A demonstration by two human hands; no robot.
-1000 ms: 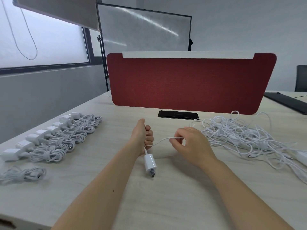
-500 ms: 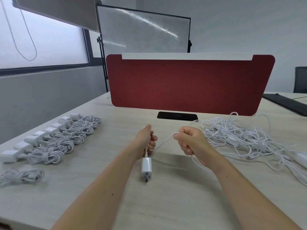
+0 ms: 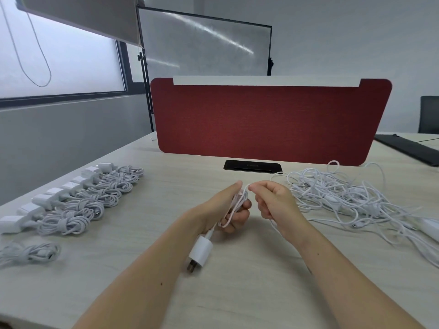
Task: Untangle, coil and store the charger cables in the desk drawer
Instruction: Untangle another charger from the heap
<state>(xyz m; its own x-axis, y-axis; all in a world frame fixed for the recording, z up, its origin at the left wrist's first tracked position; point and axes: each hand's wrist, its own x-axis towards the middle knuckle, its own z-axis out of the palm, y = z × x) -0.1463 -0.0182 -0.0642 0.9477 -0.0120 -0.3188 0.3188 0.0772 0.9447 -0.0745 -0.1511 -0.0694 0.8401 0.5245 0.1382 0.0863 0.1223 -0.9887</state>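
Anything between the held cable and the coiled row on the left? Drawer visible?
Nothing visible. Left hand holds the cable loops, right hand pinches its strand; only bare desk lies between them and the coiled row. No drawer in view.

Eight coiled chargers [image 3: 95, 200], one separate coil [image 3: 31, 254], one held charger [image 3: 200, 254] — one tangled pile [image 3: 344, 198].

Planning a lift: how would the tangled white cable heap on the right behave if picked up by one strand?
Probably floppy: the tangled heap lies in loose, sagging loops. One strand would likely drag others, since they cross everywhere. Its adapter at the right edge may dangle.
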